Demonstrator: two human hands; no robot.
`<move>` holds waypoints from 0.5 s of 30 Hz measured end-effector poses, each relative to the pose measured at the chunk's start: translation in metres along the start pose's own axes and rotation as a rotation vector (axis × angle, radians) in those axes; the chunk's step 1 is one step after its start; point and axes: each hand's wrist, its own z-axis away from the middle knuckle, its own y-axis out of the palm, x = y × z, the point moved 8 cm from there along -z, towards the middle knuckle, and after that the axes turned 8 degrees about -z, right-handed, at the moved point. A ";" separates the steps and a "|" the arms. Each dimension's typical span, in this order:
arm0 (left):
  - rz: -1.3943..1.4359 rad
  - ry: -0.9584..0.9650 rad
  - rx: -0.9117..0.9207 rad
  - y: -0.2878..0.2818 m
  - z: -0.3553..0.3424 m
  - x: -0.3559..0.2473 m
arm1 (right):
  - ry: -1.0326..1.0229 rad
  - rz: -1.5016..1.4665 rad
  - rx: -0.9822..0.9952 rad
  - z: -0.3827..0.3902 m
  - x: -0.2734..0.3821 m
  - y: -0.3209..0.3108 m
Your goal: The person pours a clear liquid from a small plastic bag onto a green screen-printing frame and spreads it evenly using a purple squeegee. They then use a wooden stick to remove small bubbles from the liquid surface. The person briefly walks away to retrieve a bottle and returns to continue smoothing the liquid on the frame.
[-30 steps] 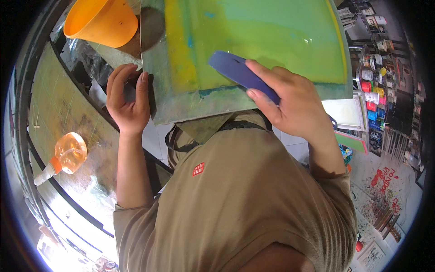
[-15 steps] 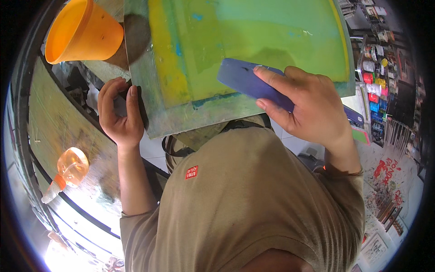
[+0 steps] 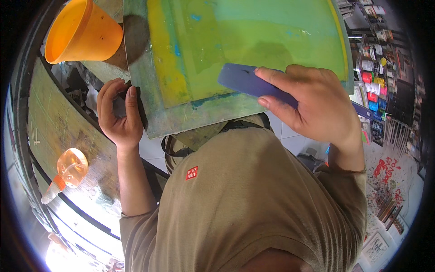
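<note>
A large screen in a worn frame (image 3: 199, 118), coated yellow-green with blue flecks (image 3: 213, 45), fills the top centre. My right hand (image 3: 317, 99) holds a flat blue blade-like tool (image 3: 238, 77) over the screen's lower right part, thumb below and fingers on top. My left hand (image 3: 118, 111) has curled fingers closed on the screen's dark left edge (image 3: 141, 109), at its lower corner.
An orange bucket (image 3: 81, 34) stands left of the screen. A pump bottle of orange liquid (image 3: 71, 167) lies on the stained board (image 3: 54, 118) at left. Shelves of colourful paint containers (image 3: 371, 77) line the right side. My shirt fills the lower middle.
Over the last second my right hand and the blue tool have moved right and slightly down. The screen, bucket and left hand sit further left and lower in the picture.
</note>
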 end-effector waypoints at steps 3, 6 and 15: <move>-0.011 0.005 -0.001 0.000 0.000 -0.001 | -0.011 0.024 -0.010 -0.004 0.002 -0.001; -0.008 0.012 0.002 0.000 0.000 -0.001 | -0.049 0.033 -0.009 -0.006 0.002 -0.001; 0.012 0.005 0.001 0.000 -0.001 -0.001 | -0.002 0.124 -0.015 -0.009 0.001 0.002</move>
